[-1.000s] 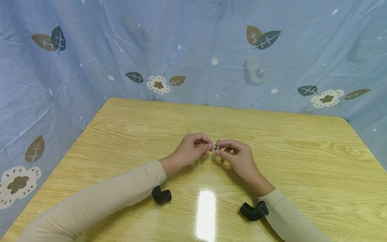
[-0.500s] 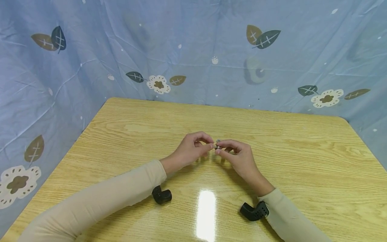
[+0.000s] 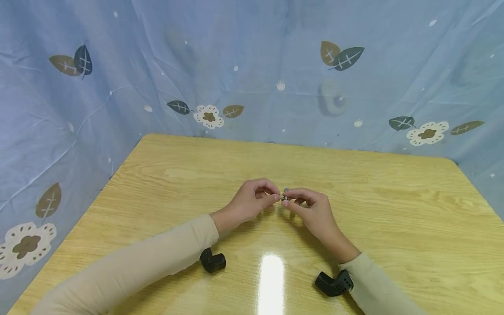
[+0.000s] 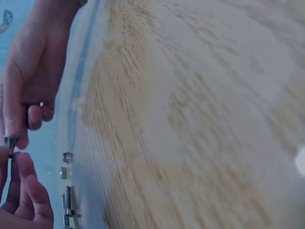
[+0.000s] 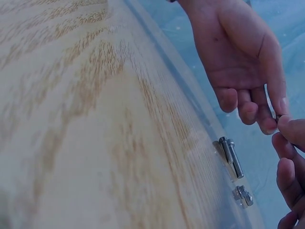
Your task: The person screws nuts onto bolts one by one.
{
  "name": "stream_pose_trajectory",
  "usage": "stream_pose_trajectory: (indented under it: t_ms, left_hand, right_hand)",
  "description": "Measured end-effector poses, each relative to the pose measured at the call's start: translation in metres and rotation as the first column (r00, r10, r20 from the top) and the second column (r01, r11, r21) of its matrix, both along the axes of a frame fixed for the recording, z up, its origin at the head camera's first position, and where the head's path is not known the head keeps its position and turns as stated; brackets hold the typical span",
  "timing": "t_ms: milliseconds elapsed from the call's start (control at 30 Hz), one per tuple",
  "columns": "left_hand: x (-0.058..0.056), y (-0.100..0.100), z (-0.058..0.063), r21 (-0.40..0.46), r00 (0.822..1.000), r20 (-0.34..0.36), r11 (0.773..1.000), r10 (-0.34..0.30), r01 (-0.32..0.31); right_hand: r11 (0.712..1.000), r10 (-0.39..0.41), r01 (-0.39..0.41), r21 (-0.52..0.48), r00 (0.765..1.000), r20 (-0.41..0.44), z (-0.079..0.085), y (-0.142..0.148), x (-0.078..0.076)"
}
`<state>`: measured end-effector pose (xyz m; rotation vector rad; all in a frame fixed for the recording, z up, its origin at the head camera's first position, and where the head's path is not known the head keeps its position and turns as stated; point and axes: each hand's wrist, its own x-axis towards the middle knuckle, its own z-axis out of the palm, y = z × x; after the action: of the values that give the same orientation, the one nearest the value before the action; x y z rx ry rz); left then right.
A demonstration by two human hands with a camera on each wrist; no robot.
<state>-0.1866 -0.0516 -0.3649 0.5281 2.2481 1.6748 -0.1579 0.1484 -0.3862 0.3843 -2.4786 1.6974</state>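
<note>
Here we are in the head view, and the left hand is pinching one end of a small metal part between thumb and forefinger. The right hand is pinching the other end, so I'm seeing both hands gripping, and the part is sitting right between their fingertips, off the bench. I'm reading that delicate hold as a matter of control: the piece is tiny, only fingertips are fitting round it, and facing pinches are probably keeping its two ends in line. Which hand is doing the steadying, I'm not able to tell. Over on the right wrist camera, two bolts are lying side by side on the bench, and small nuts are resting just beside them, presumably grouped for easy reach beneath the working fingers.
</note>
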Motion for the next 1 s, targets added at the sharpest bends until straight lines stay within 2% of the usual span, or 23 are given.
stream_pose_trajectory:
  t_ms: [167, 467, 600, 833, 1000]
  left_hand:
    - [-0.0018, 0.0003, 0.0015, -0.008, 0.999, -0.035, 1.0, 0.0, 0.0]
    - [-0.0015, 0.0031, 0.0016, 0.013, 0.999, 0.034, 1.0, 0.026, -0.026]
    - [0.0005, 0.0027, -0.0006, 0.028, 0.999, 0.039, 0.999, 0.022, -0.024]
    - [0.0017, 0.0009, -0.0007, 0.004, 0.999, -0.029, 1.0, 0.017, -0.017]
    - [0.0002, 0.0015, 0.0001, 0.015, 0.999, -0.045, 1.0, 0.009, -0.008]
  right_hand:
    - [1.0, 0.008, -0.008, -0.008, 1.0, -0.016, 0.002, 0.0003, -0.0021]
    - [1.0, 0.006, -0.007, -0.024, 1.0, -0.016, 0.0008, 0.001, -0.0017]
    - [0.999, 0.008, -0.009, -0.033, 1.0, -0.017, -0.0014, -0.0004, -0.0003]
    - [1.0, 0.004, -0.004, -0.03, 1.0, -0.015, -0.0014, -0.0003, 0.0001]
    - [1.0, 0.0, 0.0, -0.014, 1.0, -0.017, 0.0011, 0.0005, -0.0003]
